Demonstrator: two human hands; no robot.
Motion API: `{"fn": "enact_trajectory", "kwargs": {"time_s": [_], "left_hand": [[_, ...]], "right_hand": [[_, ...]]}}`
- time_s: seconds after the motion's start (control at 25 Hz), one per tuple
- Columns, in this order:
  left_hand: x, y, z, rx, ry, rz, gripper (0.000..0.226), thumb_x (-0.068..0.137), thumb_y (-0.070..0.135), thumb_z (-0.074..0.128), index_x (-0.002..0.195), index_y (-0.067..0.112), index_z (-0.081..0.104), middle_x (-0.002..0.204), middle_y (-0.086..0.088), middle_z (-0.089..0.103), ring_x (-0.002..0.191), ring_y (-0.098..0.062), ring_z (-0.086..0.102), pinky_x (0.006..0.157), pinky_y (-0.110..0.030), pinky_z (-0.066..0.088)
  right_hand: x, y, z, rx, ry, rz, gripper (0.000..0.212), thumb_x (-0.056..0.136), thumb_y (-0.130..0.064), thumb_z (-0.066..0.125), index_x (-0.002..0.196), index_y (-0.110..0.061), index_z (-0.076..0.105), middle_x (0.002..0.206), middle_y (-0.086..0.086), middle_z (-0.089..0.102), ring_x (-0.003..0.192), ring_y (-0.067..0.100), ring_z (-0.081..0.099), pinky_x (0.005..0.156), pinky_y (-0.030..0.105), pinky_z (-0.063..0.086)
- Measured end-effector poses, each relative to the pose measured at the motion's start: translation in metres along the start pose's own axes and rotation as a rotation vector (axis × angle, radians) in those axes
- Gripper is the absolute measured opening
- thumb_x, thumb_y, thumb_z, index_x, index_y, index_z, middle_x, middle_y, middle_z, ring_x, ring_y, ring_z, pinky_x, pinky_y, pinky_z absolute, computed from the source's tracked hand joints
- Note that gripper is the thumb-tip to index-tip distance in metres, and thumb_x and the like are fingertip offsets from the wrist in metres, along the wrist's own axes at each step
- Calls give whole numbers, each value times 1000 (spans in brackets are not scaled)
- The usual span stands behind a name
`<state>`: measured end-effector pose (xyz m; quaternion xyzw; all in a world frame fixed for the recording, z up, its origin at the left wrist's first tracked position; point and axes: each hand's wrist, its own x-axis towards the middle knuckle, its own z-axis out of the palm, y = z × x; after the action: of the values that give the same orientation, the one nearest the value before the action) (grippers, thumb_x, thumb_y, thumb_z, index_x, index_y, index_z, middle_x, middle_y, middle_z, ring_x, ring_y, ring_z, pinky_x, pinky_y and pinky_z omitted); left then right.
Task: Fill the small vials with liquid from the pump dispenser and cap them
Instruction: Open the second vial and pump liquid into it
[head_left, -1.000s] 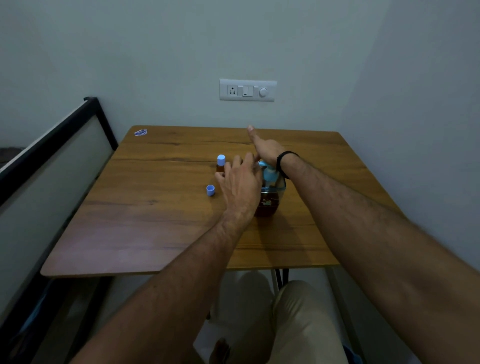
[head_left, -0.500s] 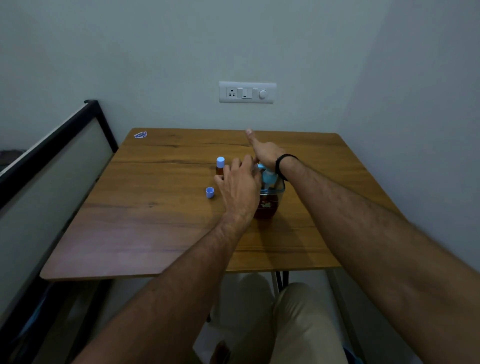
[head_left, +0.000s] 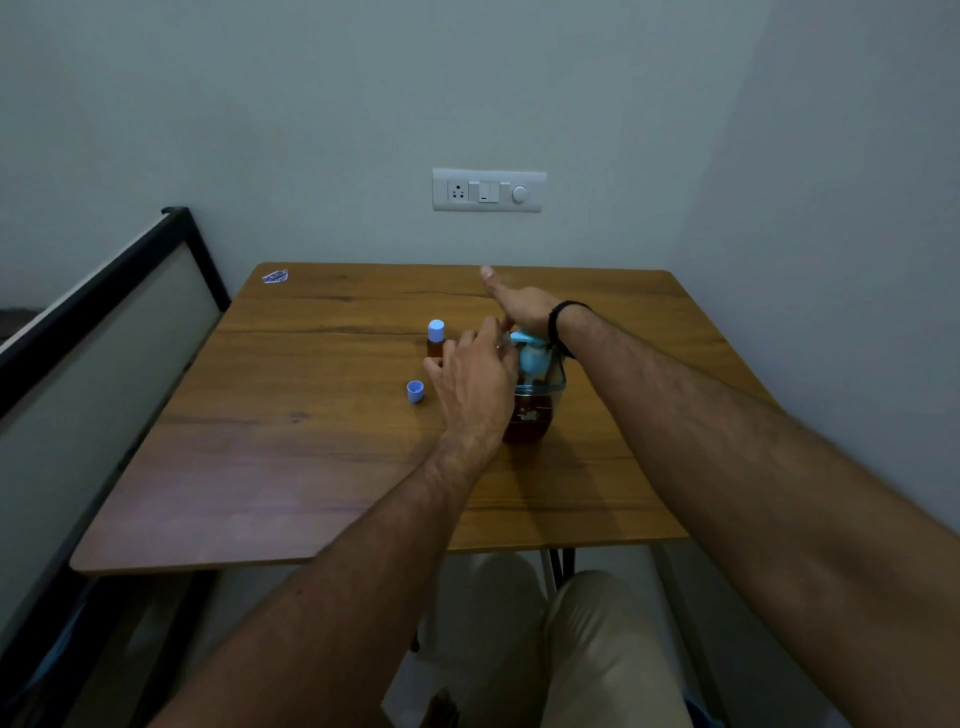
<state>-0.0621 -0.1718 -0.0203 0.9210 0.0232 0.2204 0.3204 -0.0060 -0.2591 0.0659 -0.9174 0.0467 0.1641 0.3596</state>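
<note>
A clear pump dispenser with brown liquid and a light-blue pump head stands mid-table. My right hand lies flat on the pump head, heel down and fingers straight out. In front of the nozzle, my left hand curls around a small open vial. The vial is almost fully hidden behind its fingers. A capped vial of brown liquid stands upright just left of my left hand. On the wood nearer me lies a loose blue cap, apart from both hands.
The wooden table fits into a wall corner, with a wall close on the right. A small blue sticker marks its far left corner. A black-framed panel runs along the left side. My knees show below the front edge.
Both hands stay at the dispenser in nearly the same pose. The camera has tilted up a little.
</note>
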Motion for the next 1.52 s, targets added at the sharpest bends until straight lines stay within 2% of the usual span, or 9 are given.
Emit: {"fn": "enact_trajectory", "kwargs": {"time_s": [0.16, 0.36, 0.52, 0.72, 0.96, 1.08, 1.2, 1.44, 1.52], "left_hand": [[1, -1, 0, -4, -3, 5, 14, 98, 35, 46, 103, 25, 56, 88, 6, 57, 87, -16, 53, 91, -42, 40], [1, -2, 0, -21, -5, 15, 15, 101, 35, 51, 110, 26, 57, 91, 7, 56, 89, -14, 52, 90, -40, 38], [1, -2, 0, -20, -11, 23, 13, 100, 33, 49, 107, 25, 57, 91, 6, 57, 90, -15, 53, 91, -41, 39], [-1, 0, -2, -53, -14, 21, 14, 100, 35, 50, 108, 26, 57, 92, 6, 58, 91, -14, 53, 92, -40, 37], [0, -2, -1, -34, -15, 14, 10, 99, 33, 50, 104, 26, 56, 90, 7, 57, 90, -15, 53, 90, -40, 37], [0, 0, -3, -41, -8, 22, 13, 98, 36, 47, 102, 27, 56, 88, 8, 59, 87, -15, 54, 88, -39, 37], [1, -1, -2, -42, -8, 15, 10, 98, 32, 48, 101, 25, 55, 87, 7, 60, 88, -16, 54, 91, -42, 39], [0, 0, -2, -53, -12, 11, 14, 97, 36, 47, 102, 27, 56, 88, 9, 60, 88, -15, 54, 92, -45, 40], [0, -1, -2, -53, -8, 16, 13, 97, 35, 49, 103, 27, 57, 89, 9, 61, 90, -15, 54, 93, -44, 39]], "right_hand": [[4, 4, 11, 32, 141, -17, 92, 94, -81, 18, 102, -8, 74, 113, 12, 69, 84, 21, 60, 78, 37, 40], [-3, 0, -2, 48, -14, 4, 94, 92, -83, 20, 122, -8, 69, 117, 4, 52, 103, 24, 50, 88, 41, 37], [5, 6, 11, 50, 155, -5, 93, 91, -85, 20, 105, -10, 73, 116, 9, 69, 86, 20, 60, 79, 37, 41], [-6, 0, -1, 50, -3, 4, 94, 91, -84, 22, 122, -8, 68, 115, 7, 56, 102, 26, 54, 85, 41, 42], [2, 3, 8, -6, 126, -13, 96, 89, -86, 23, 124, -9, 68, 125, 10, 66, 103, 27, 60, 88, 41, 47], [-6, -1, 0, 19, 12, 0, 93, 90, -85, 23, 118, -9, 68, 118, 7, 59, 104, 28, 56, 90, 42, 45], [0, 3, 8, 19, 124, -3, 92, 90, -85, 21, 107, -9, 70, 119, 10, 66, 99, 27, 60, 84, 39, 44], [-5, 0, 0, 41, 9, 20, 98, 88, -87, 23, 128, -8, 66, 124, 8, 58, 106, 27, 55, 90, 41, 42], [-1, 2, 6, 33, 56, 21, 98, 88, -87, 25, 132, -9, 64, 134, 11, 60, 113, 30, 57, 93, 42, 44]]}}
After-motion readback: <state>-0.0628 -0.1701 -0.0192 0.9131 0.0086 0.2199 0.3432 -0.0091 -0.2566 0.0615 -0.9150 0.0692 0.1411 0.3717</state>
